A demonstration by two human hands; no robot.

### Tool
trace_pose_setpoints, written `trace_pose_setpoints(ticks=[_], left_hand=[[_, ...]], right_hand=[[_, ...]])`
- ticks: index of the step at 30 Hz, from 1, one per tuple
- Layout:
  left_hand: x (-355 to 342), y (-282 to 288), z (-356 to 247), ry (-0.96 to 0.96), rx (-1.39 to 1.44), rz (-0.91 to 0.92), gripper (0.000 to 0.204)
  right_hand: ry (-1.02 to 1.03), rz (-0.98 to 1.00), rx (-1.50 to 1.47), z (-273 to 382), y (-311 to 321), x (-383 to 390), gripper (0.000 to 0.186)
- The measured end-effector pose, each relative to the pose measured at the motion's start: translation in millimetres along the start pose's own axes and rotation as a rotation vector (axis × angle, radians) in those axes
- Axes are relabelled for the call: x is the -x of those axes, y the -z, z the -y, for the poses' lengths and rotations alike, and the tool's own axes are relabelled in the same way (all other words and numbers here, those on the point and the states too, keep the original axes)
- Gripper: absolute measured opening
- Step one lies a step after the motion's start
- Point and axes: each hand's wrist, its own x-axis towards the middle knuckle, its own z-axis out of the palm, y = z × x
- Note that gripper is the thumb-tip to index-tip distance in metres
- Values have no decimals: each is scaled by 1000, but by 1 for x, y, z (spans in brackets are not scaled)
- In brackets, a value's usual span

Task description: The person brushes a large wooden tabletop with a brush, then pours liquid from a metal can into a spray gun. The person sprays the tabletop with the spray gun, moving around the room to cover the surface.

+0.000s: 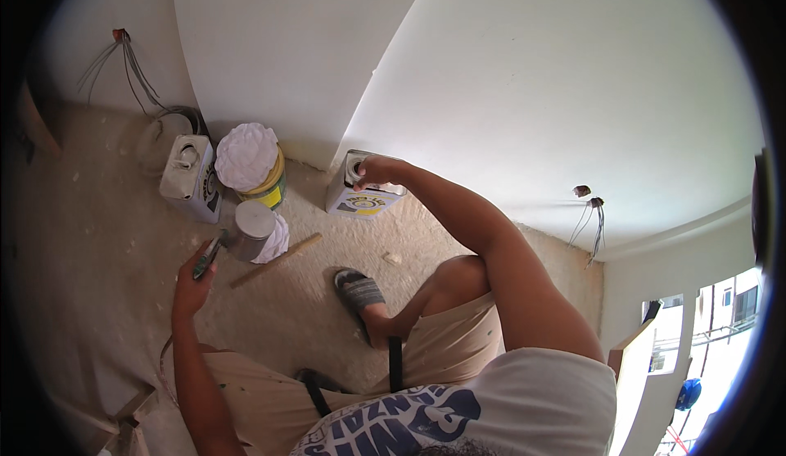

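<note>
My left hand (193, 285) is closed around what looks like a paintbrush (210, 258) with green on its handle, its tip close to a grey round tin (255, 221) with a pale lid. Stretched forward, my right hand (380, 173) grips the top of a white rectangular metal can (357, 201) at the foot of the wall. Its fingers bend down beside the can's round opening; what they hold there is partly hidden. White cloth (275, 238) lies bunched against the round tin.
A second rectangular can (188, 179) stands left of a yellow-banded bucket (273, 187) topped with a white crumpled cover (246, 155). A wooden stick (277, 260) lies on the rough floor (307, 325). Loose wires (135, 71) hang from the left wall, others (596, 218) from the right wall.
</note>
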Motion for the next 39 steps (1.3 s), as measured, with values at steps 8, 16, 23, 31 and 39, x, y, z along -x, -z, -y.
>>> trace_pose_setpoints(ticks=[8,16,23,31,39], left_hand=[[-5,1,-14,78,-22,13,52],[-11,-1,-13,-31,-53,21,52],[-18,-4,-1,-98,-48,19,51],[-23,-9,-12,27,30,66,51],[-24,-13,-4,-97,-29,49,53]], right_hand=[[44,-68,126,17,1,17,58],[91,-93,333,14,-1,13,56],[-5,18,180,23,7,13,55],[-8,103,147,9,12,3,56],[173,-73,253,0,19,34,68]])
